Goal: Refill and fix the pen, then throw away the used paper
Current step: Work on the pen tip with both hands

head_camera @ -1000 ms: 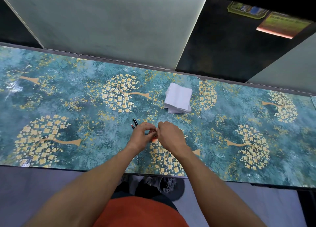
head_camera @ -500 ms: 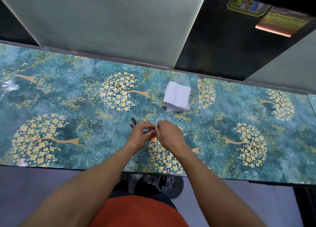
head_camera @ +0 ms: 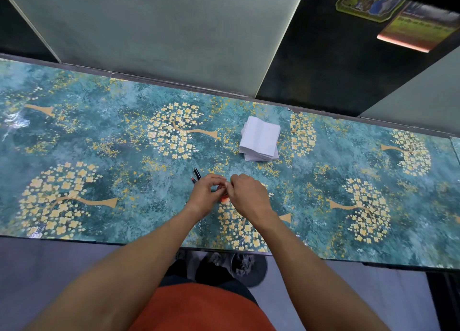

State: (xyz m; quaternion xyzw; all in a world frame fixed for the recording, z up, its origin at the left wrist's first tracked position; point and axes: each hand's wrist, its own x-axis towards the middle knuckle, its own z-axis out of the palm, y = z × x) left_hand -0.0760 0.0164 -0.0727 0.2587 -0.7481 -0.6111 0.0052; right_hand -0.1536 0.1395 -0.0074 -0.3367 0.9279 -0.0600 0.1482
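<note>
Head view: left hand (head_camera: 205, 193) and right hand (head_camera: 246, 193) are meeting fingertip to fingertip low over the table (head_camera: 99, 141), both pinching a small orange-red piece (head_camera: 224, 199), likely a pen part; what exactly, cannot tell. Close grip is probably steadying it for fitting. Two dark pens (head_camera: 196, 175) are lying just beyond the left hand. White paper stack (head_camera: 260, 139) is sitting well beyond the right hand, waiting.

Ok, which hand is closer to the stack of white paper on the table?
Right. The right hand sits just below the paper stack, a short gap toward the person. The left hand meets it fingertip to fingertip but lies farther left of the stack.
</note>
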